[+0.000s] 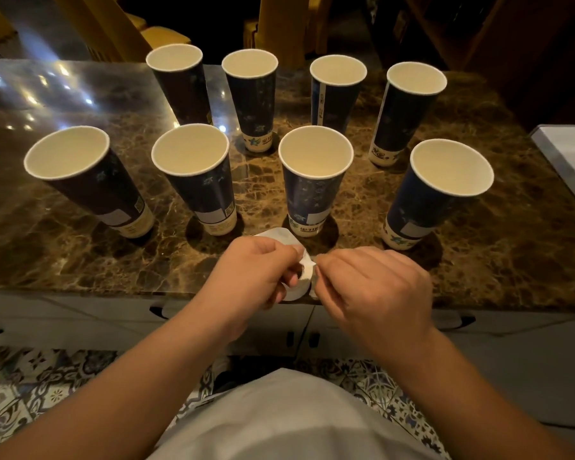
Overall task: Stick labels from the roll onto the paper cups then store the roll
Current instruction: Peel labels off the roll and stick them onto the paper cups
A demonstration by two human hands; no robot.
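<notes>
Hands (312, 280) over marble counter (80, 247), dim room

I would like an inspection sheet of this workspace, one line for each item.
Surface: brown marble counter, glossy, with reflections.
Job's things: eight paper cups, upright, in two rows of four; the nearest one stands just behind the hands. White label roll held between both hands.
Clutter: nothing seen.
Hands: left hand grips the roll; right hand pinches its loose end.
Cables: nothing seen.
Surroundings: yellow chairs behind, grey drawers below, patterned floor tiles.
</notes>
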